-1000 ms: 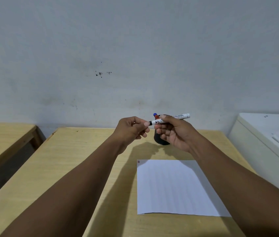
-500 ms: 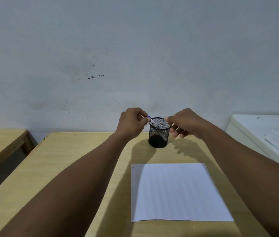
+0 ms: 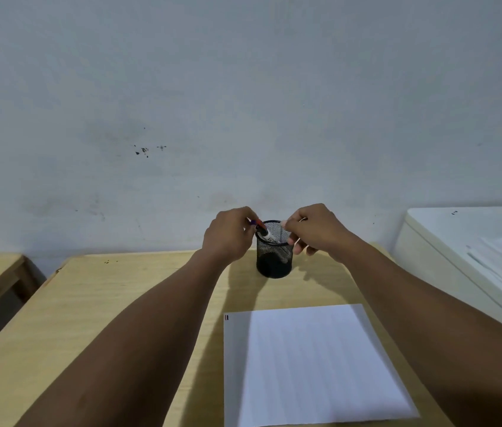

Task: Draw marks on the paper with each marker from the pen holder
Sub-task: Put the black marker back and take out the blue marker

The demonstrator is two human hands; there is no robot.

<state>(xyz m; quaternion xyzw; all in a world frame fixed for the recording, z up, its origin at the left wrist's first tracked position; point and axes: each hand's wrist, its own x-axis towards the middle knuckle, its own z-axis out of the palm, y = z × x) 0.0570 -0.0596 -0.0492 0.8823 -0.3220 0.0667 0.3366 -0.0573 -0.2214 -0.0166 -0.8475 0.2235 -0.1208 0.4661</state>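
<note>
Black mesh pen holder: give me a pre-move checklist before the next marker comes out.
1. Black mesh pen holder upright on the wooden table: ok.
2. Left hand at the marker tops: ok; firm grip: cannot tell.
3. Right hand beside the rim, holding anything: cannot tell.
4. White paper sheet flat, mostly blank: ok.
5. Small marks at its top-left corner: ok.

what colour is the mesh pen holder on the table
Black, a wire-mesh pen holder, seen clearly in the head view.
</note>
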